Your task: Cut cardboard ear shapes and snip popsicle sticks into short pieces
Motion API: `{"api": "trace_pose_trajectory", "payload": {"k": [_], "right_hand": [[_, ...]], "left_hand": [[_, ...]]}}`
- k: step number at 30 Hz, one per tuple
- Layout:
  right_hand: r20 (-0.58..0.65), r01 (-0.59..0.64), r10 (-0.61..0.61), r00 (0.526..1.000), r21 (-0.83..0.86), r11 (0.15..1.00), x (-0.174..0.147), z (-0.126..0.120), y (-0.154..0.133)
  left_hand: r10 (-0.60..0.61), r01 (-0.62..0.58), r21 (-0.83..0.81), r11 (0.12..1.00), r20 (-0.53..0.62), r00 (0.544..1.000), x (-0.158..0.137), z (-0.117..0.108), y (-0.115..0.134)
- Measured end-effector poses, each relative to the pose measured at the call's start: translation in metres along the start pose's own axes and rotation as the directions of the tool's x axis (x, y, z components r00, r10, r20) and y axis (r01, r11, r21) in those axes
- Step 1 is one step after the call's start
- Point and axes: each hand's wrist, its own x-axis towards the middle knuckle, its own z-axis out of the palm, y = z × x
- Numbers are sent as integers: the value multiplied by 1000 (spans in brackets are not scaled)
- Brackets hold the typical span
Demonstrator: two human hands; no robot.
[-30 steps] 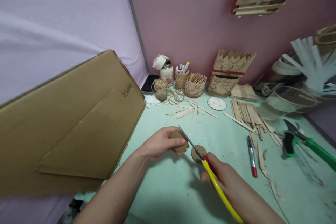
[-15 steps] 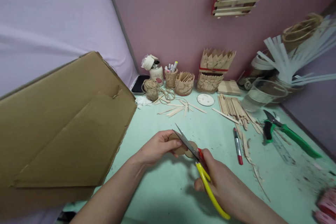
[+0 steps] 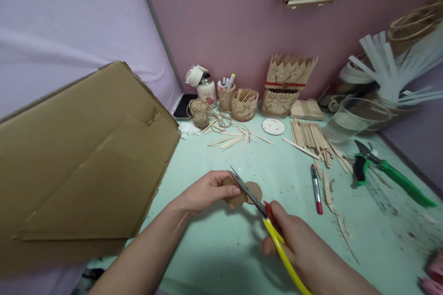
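My left hand (image 3: 214, 191) pinches a small round piece of brown cardboard (image 3: 237, 198) between thumb and fingers, above the middle of the table. In my right hand (image 3: 289, 228) is a pair of scissors (image 3: 284, 258) with yellow and red handles. Their narrow blades point up and left, lying across the cardboard piece with only a slim gap at the tips. A second cardboard disc (image 3: 255, 192) shows just right of the blades; whether it lies on the table or joins the held piece, I cannot tell.
A large cardboard sheet (image 3: 90, 161) leans at left. Twine (image 3: 200, 114), a marker cup (image 3: 226, 97) and stick-covered baskets (image 3: 245, 105) line the back. Craft sticks (image 3: 309, 138), a red marker (image 3: 316, 191), green pruners (image 3: 398, 177) and a clear plastic cup (image 3: 349, 122) stand or lie at right.
The view has shifted slightly. The scissors have drawn back a little to the lower right, and their blades are closer together. More of the right-hand disc shows. My left hand keeps its hold.
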Motion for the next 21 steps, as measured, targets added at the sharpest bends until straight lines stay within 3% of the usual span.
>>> {"api": "trace_pose_trajectory", "payload": {"k": [7, 16, 21], "right_hand": [[26, -21, 20, 999, 34, 999, 0, -1, 0], [-49, -3, 11, 999, 152, 988, 5, -9, 3], [-10, -18, 19, 1000, 124, 992, 3, -11, -1]], "left_hand": [[-21, 20, 22, 1000, 43, 999, -2, -2, 6], [15, -16, -2, 1000, -60, 998, -2, -4, 8], [39, -37, 36, 999, -56, 998, -3, -2, 9]]}}
